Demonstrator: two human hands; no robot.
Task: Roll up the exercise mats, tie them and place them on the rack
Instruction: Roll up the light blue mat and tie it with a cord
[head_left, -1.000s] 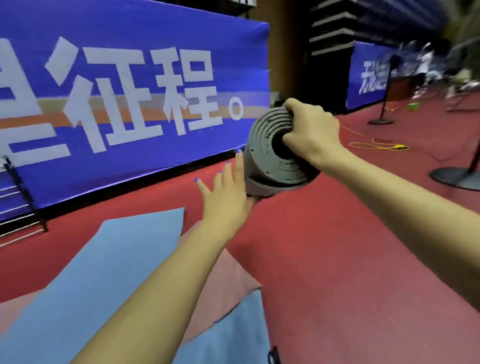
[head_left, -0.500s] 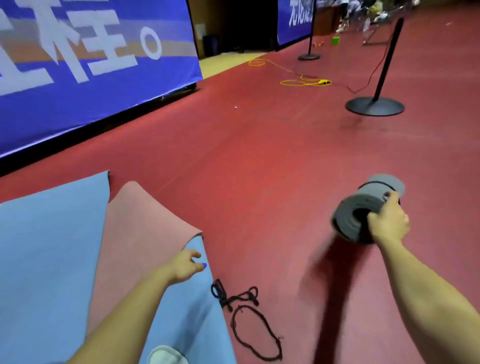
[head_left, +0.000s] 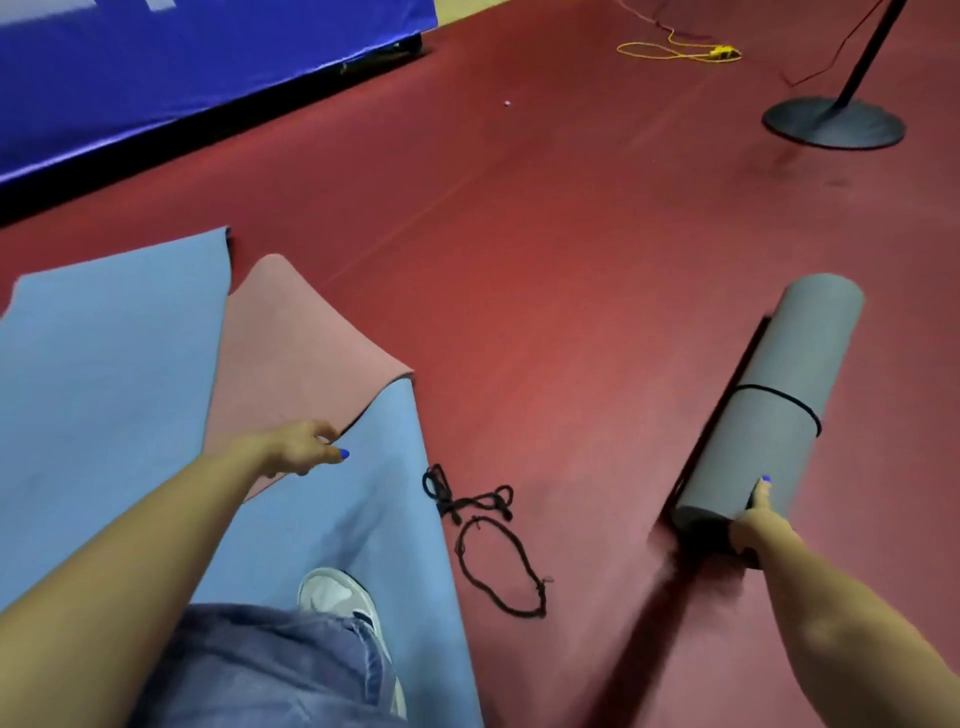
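The near end of the rolled grey foam mat (head_left: 774, 410) was gripped by the right hand (head_left: 758, 525), thumb laid along its side. The roll (bound by a black band) lay on the red floor (head_left: 545, 234), its long axis running away from the grip. The edge of the flat blue mat (head_left: 363, 493) was pinched by the left hand (head_left: 301, 447), with the loose black cords (head_left: 483, 525) nearer that hand.

Both arms reach down, left hand (head_left: 301, 448) loosely curled, right hand (head_left: 759, 522) gripping.

Right hand (head_left: 756, 525) holds the tied grey rolled mat (head_left: 769, 405); left hand (head_left: 301, 447) pinches the blue mat (head_left: 363, 519).
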